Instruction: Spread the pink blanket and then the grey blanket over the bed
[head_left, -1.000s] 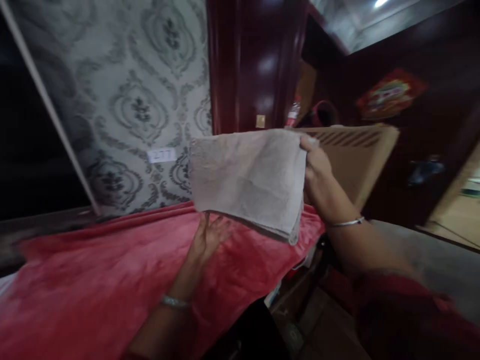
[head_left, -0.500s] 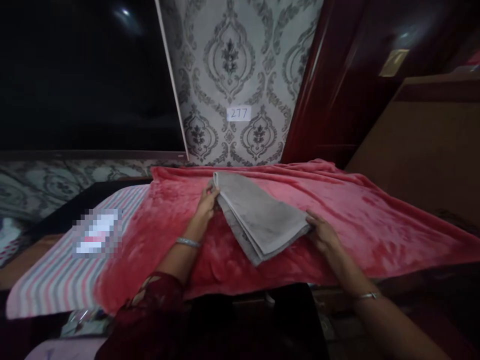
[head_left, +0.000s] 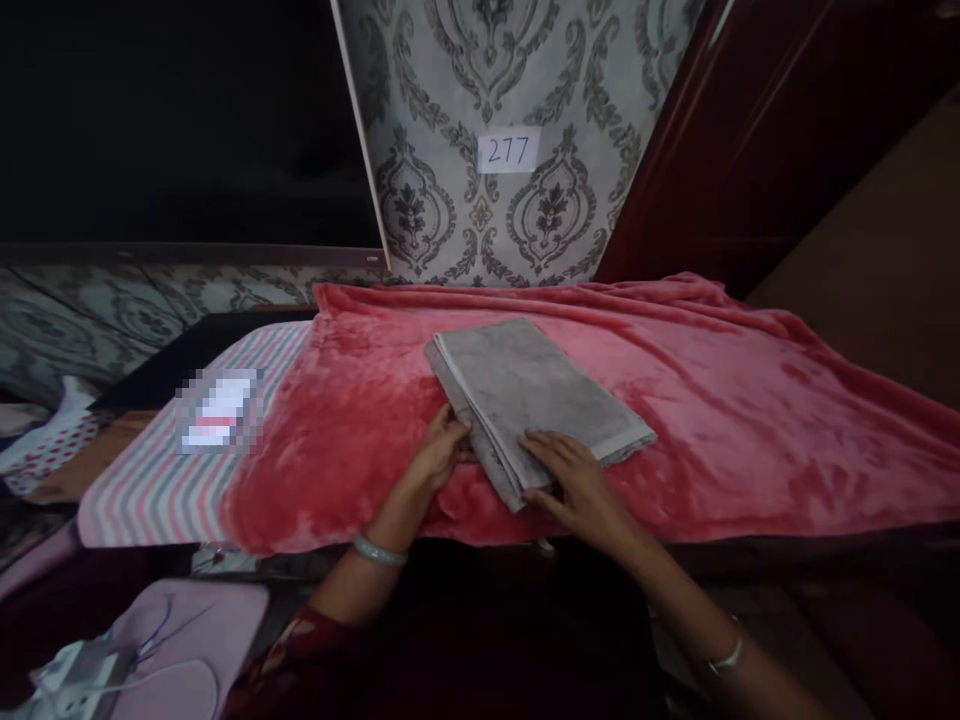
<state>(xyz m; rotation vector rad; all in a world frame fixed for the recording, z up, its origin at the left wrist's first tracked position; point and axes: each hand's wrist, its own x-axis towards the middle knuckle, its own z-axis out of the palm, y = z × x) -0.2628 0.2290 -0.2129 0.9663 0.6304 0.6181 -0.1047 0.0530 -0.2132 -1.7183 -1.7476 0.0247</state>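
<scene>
A folded grey cloth point(head_left: 544, 390) lies on the pink-red plush blanket point(head_left: 322, 450), turned at an angle, its layered edges facing left and toward me. At its left edge, my left hand point(head_left: 441, 447) has the thumb and fingers closed on the layers; some fingertips are hidden beneath. My right hand point(head_left: 577, 485) rests across the near part of the cloth, fingers stretched flat over the top and the thumb apart near the front corner. A bracelet is on each wrist.
The blanket covers a striped padded board point(head_left: 150, 500), on which a blurred-out object point(head_left: 221, 410) lies at left. Behind stand a dark screen point(head_left: 180, 130) and a wall with a "277" label point(head_left: 508, 150). A power strip point(head_left: 82, 680) sits on a pink surface point(head_left: 202, 610) at lower left.
The grey cloth has come down flat onto the blanket. My left hand has slid nearer along its left edge, and my right hand has left the right corner for the near front part.
</scene>
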